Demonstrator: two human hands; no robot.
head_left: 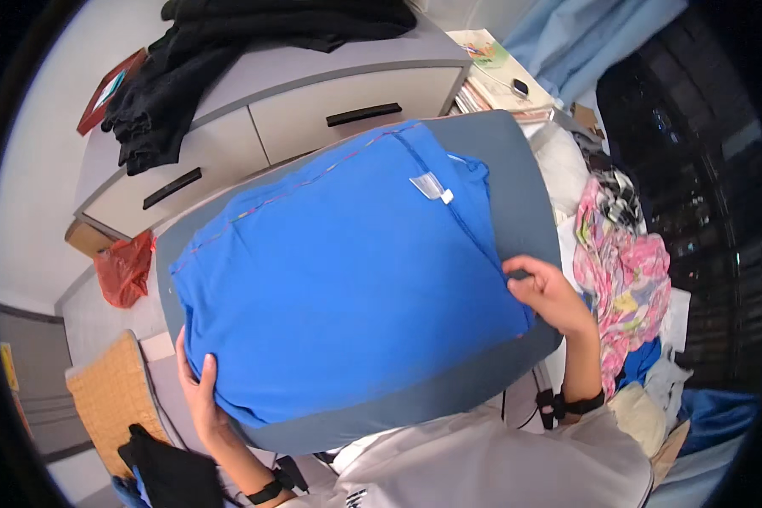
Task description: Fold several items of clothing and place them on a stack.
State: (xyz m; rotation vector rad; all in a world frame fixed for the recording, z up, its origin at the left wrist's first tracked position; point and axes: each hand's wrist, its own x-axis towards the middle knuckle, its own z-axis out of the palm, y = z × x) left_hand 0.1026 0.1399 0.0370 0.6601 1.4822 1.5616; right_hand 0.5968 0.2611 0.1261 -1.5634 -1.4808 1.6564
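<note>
A blue garment (342, 267) lies spread, inside out by its visible seams, over a grey padded board (520, 209). White tags (428, 187) stick up from its side seam near the far right. My left hand (200, 388) grips the garment's near left edge, thumb on top and the other fingers partly hidden behind the cloth. At the right edge, my right hand (543, 289) pinches the fabric beside the seam between thumb and forefinger. The cloth is mostly smooth, with small folds at the near left corner and a bunched bit at the far right.
Behind the board stands a drawer cabinet (304, 82) with black clothing (241, 51) on top. Books (501, 82) sit at the far right. A pink patterned cloth (625, 267) and other fabrics are heaped along the right. At left are a red plastic bag (124, 270) and a woven mat (117, 394).
</note>
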